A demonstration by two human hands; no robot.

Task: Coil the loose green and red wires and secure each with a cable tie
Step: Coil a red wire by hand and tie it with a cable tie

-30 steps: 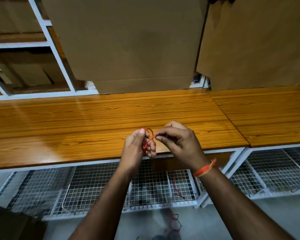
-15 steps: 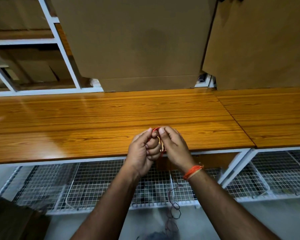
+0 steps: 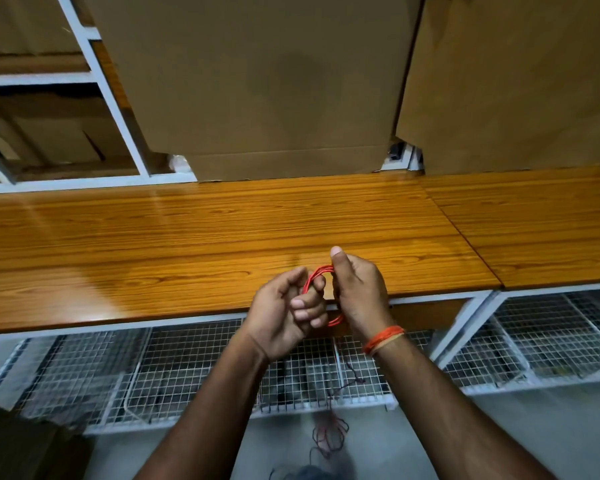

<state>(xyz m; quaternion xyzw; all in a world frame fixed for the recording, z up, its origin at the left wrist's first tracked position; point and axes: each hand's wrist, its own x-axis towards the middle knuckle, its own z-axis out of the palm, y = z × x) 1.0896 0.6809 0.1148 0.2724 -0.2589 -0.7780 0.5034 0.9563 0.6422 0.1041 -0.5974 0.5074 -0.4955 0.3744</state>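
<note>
Both hands meet just over the front edge of the wooden bench [image 3: 187, 244]: the left hand [image 3: 284, 317] and right hand [image 3: 359, 292] each curl round a small red wire coil [image 3: 317, 273] between them.

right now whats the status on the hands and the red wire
Left hand and right hand both grip the red wire coil. Loose tail hangs to the floor. No cable tie or green wire visible.

Glossy wooden bench [image 3: 187, 244] (cardboard boxes [image 3: 257, 81] along its back edge)
</note>
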